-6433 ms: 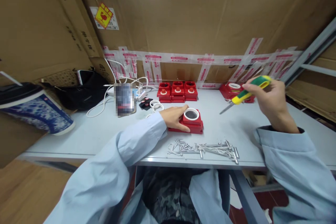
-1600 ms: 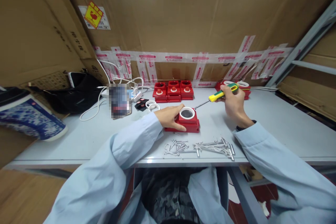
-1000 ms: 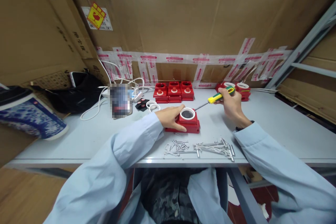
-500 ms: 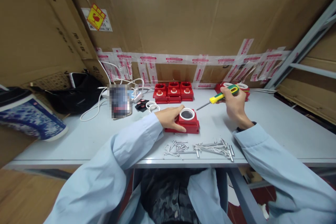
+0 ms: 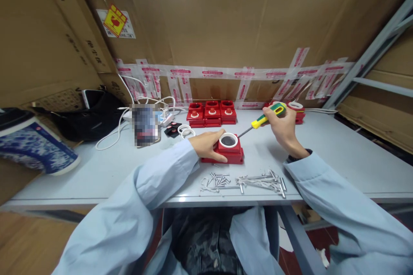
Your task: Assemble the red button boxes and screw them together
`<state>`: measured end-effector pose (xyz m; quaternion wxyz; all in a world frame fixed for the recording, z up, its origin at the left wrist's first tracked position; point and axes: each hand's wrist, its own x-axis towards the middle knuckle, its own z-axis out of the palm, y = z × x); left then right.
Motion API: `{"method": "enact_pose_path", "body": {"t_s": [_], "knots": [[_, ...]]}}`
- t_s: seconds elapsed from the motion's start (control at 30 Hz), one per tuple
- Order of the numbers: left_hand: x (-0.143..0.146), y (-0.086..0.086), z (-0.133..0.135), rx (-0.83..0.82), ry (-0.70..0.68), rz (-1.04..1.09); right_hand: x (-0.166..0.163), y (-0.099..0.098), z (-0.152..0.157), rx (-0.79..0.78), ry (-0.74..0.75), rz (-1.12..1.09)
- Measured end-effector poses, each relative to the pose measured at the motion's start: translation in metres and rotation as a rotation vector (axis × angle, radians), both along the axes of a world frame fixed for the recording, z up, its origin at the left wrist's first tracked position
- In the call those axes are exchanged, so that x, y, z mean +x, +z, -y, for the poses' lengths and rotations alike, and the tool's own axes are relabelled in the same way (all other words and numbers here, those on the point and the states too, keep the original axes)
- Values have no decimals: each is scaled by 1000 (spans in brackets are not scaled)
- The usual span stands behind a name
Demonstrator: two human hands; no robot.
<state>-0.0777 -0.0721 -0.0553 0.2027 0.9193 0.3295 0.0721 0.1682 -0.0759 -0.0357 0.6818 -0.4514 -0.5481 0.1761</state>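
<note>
Our right hand point(image 5: 284, 126) is closed around the screwdriver point(image 5: 265, 117), its tip angled down toward the back right corner of the red block point(image 5: 226, 151). Our left hand point(image 5: 206, 145) lies flat over the block's left side, pinning it to the table point(image 5: 338, 154) just behind the screws point(image 5: 245, 179). We judge the tip should seat squarely before we turn, and the block must not slide

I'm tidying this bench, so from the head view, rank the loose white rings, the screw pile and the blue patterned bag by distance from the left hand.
From the left hand:
1. White rings, just behind it.
2. Screw pile, toward the table's front edge.
3. Blue bag, far left.
</note>
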Motion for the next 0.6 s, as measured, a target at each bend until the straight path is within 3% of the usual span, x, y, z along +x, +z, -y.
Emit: {"method": "enact_pose_path", "body": {"t_s": [0.13,0.4,0.6], "knots": [[0,0,0,20,13,-20,-13,17,9,98,-61,352],[3,5,1,-28,17,-45,-49,36,16,183,25,612],[2,4,0,-29,22,-30,-38,48,14,77,266,745]]}}
